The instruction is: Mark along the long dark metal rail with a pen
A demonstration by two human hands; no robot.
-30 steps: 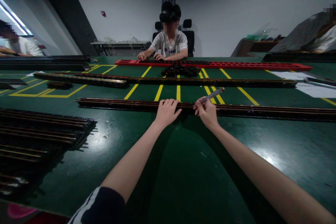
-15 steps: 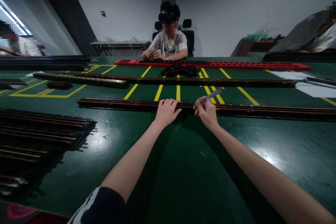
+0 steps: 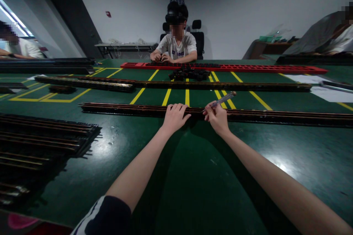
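A long dark rail with copper-coloured strips along its top lies across the table in front of me. My left hand presses down on it near the middle, the fingers bent over its far side and the thumb towards the right. In my right hand is a slim screwdriver with a clear handle, held like a pen. It slants down to the left, and its thin tip meets the rail just right of my left hand. What lies under the tip is too small to make out.
A stack of similar rails lies at the left. Beyond my rail are another long rail, black parts and a red slotted strip. White papers lie at the right. A co-worker sits opposite; others sit at both sides.
My hands and the screwdriver stay in place on the rail. Across the table, the co-worker's hands and head have shifted slightly. The person at the far left has moved an arm.
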